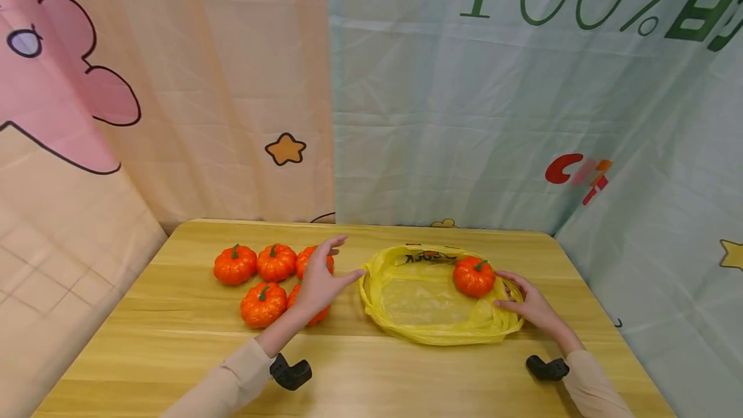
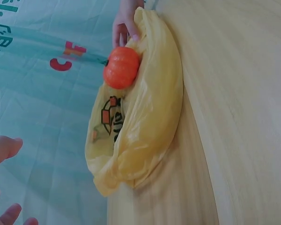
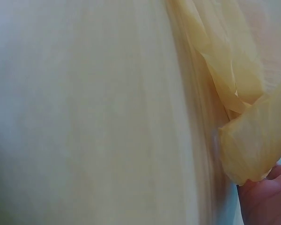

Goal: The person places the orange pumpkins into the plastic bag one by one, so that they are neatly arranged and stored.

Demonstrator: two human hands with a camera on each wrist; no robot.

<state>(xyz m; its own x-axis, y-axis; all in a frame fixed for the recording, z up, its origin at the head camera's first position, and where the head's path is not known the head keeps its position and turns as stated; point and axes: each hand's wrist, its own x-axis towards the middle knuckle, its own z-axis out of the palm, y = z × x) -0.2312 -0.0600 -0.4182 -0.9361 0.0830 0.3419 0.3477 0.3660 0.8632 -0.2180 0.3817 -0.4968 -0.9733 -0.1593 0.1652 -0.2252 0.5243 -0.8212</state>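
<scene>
A yellow plastic bag [image 1: 429, 334] lies spread on the table with its mouth wide. One small orange pumpkin [image 1: 474, 277] with a green stem sits inside it, toward the right end. My right hand [image 1: 533, 305] grips the bag's right rim, thumb on the near side; in the right wrist view the yellow plastic [image 3: 253, 140] bunches beside that hand. Fingers spread, my left hand [image 1: 316, 282] hangs over the right side of a group of orange pumpkins [image 1: 264, 305], partly covering two of them. Its thumb tip reaches close to the bag's left rim.
The wooden table [image 1: 406, 379] ends at a printed curtain [image 1: 441, 115] behind, with more fabric along both sides. The pumpkin group stands left of the bag in two rows. A black wrist device [image 1: 290, 373] sits at the left sleeve, another [image 1: 547, 368] at the right.
</scene>
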